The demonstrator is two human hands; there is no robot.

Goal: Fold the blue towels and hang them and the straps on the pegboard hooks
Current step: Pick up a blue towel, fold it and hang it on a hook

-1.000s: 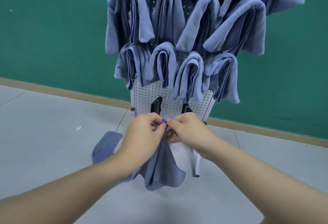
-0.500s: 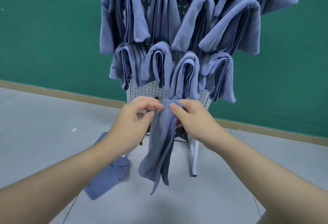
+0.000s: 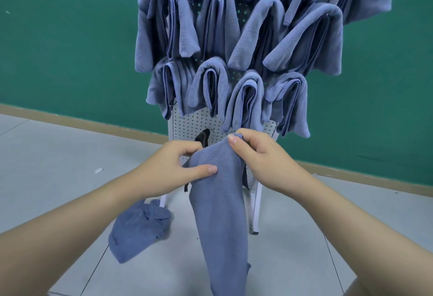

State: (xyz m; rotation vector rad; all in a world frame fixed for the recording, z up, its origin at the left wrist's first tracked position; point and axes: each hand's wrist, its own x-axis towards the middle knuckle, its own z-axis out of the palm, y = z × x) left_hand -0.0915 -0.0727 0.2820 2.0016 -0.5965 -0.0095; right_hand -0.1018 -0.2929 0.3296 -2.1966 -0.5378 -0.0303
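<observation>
While left hand and right hand pinch blue towel, black strap seemingly behind.

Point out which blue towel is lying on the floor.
The crumpled towel on the floor tiles, left of the pegboard's leg. The others hang on the pegboard, except one held up by both hands.
</observation>
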